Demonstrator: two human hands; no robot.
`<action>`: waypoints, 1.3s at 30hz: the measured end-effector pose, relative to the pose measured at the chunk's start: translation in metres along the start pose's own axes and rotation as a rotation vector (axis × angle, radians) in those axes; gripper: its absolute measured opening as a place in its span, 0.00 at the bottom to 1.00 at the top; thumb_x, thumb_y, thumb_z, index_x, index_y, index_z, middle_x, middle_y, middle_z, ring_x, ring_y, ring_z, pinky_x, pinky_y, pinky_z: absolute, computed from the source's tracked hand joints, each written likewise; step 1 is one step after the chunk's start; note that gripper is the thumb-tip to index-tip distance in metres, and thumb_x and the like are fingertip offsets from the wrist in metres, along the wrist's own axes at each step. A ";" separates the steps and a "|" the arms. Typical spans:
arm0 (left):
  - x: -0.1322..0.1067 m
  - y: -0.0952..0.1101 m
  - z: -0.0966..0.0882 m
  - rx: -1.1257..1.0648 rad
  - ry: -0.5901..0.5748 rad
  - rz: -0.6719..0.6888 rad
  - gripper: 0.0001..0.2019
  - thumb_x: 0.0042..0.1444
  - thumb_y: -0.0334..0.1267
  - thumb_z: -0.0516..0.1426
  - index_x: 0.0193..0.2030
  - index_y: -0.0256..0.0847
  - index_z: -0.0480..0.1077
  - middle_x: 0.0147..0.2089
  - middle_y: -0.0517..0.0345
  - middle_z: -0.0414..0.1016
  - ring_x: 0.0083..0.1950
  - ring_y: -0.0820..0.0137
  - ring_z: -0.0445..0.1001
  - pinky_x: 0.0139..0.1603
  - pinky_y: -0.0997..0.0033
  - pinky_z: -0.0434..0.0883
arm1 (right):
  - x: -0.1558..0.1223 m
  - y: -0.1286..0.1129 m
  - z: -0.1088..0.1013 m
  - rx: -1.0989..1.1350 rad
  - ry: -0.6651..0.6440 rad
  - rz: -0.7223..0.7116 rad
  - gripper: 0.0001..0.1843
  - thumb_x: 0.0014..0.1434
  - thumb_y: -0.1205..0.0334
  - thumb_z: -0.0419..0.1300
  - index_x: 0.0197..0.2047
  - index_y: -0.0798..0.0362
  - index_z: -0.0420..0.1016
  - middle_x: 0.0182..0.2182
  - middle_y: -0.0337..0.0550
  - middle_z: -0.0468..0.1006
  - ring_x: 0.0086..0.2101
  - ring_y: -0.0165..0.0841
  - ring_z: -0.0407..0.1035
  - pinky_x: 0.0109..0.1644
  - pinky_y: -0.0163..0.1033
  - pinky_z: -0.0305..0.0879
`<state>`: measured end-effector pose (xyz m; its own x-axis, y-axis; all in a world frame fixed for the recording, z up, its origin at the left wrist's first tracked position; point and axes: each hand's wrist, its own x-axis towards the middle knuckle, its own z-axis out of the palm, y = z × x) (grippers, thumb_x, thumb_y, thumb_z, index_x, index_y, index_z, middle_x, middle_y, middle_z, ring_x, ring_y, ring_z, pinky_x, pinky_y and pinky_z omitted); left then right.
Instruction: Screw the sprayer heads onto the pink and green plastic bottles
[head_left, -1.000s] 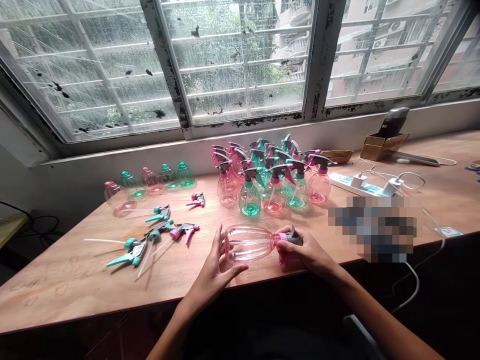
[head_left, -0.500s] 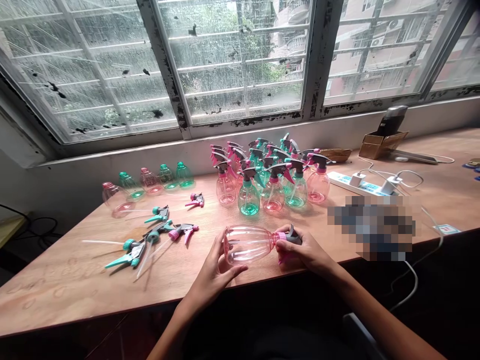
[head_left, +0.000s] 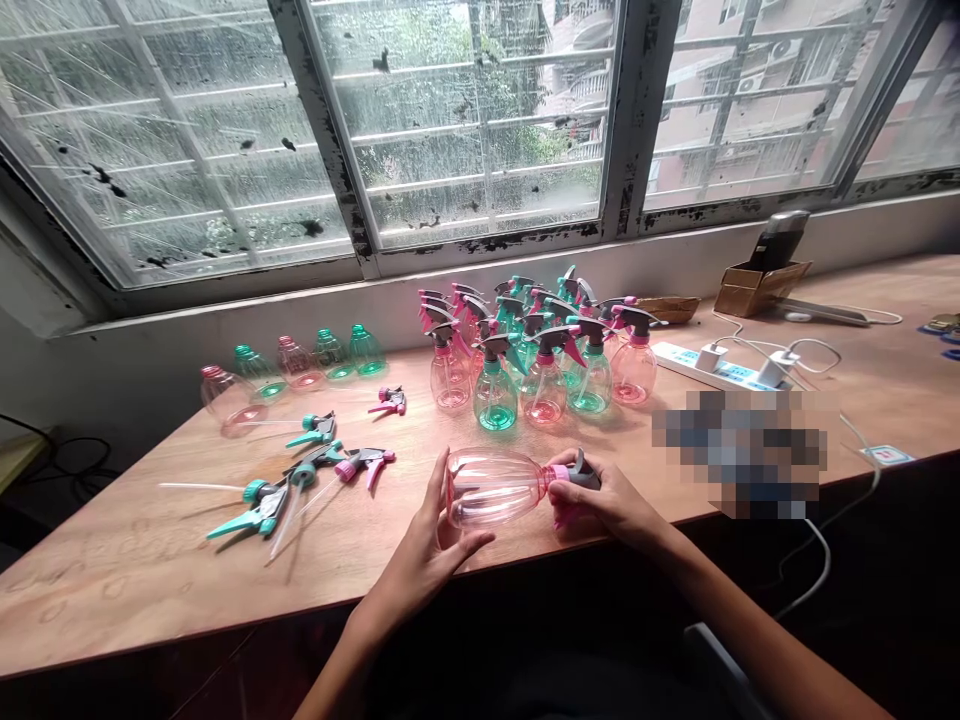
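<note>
A clear pink spray bottle (head_left: 495,488) lies sideways in the air between my hands, above the front edge of the table. My left hand (head_left: 431,550) cups its base, fingers behind and thumb stretched along the near side. My right hand (head_left: 607,500) is closed around the pink collar and the grey and pink trigger head (head_left: 581,470) at the neck. To the left lie loose trigger sprayers, among them a green one (head_left: 259,508) and a pink one (head_left: 364,466), with white dip tubes.
Several finished pink and green spray bottles (head_left: 546,390) stand grouped behind my hands. Headless bottles (head_left: 300,365) form a row at the back left. A white power strip (head_left: 694,368) with chargers and cables, a blurred-out object (head_left: 750,450) and a cardboard box (head_left: 759,290) are at the right.
The view has shifted very slightly. Both hands and the pink bottle stay almost in the same pose.
</note>
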<state>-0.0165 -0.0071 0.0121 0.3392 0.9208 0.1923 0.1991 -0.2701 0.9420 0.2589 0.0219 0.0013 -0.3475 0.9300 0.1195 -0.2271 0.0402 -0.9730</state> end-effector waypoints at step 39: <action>-0.001 -0.001 -0.004 0.166 -0.016 0.057 0.48 0.63 0.45 0.64 0.79 0.56 0.34 0.81 0.47 0.41 0.80 0.52 0.48 0.77 0.48 0.53 | 0.000 -0.002 0.000 -0.005 0.010 0.003 0.24 0.53 0.46 0.75 0.41 0.53 0.74 0.27 0.40 0.82 0.26 0.37 0.77 0.32 0.40 0.76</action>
<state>-0.0203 -0.0068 0.0119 0.3685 0.8985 0.2387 0.3280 -0.3659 0.8709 0.2593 0.0221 0.0027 -0.3391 0.9337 0.1146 -0.2215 0.0391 -0.9744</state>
